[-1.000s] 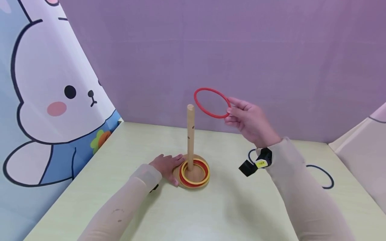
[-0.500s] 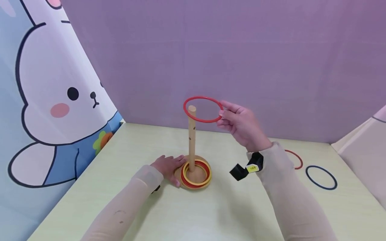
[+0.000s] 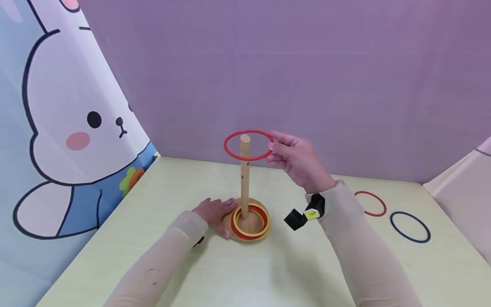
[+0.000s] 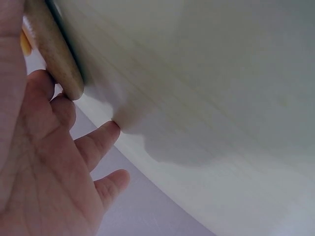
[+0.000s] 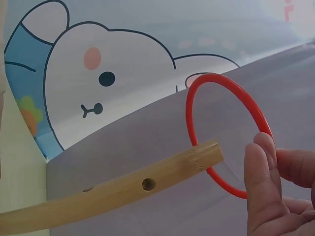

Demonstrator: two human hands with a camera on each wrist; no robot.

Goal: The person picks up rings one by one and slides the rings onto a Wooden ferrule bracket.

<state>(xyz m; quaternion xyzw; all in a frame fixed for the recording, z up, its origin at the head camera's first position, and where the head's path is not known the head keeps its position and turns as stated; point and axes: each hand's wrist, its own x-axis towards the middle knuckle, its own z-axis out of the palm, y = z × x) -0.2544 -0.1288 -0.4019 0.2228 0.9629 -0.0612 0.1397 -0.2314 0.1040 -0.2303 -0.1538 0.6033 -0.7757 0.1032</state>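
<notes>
A wooden post [image 3: 245, 179] stands upright on a round wooden base [image 3: 251, 224]. Yellow and red rings lie stacked around its foot, a yellow ring [image 3: 250, 235] on top. My right hand [image 3: 297, 160] pinches a thin red ring [image 3: 248, 159] by its right edge between thumb and fingers. That ring is level with the post's top and encircles its tip, as the right wrist view also shows. My left hand [image 3: 215, 216] rests at the base's left edge, thumb in front and fingers behind. In the left wrist view its fingers [image 4: 101, 142] are spread and relaxed beside the base rim.
On the table's right side lie another red ring [image 3: 377, 200], partly hidden by my right sleeve, and a dark blue ring [image 3: 410, 238]. A purple backdrop [image 3: 307, 76] rises behind the table [image 3: 184, 273]. A cartoon-printed cloth [image 3: 50, 128] hangs at the left.
My right hand has carried the red ring leftward and slightly down, from right of the post to around its tip. The ring has turned flatter. My left hand stays at the base.
</notes>
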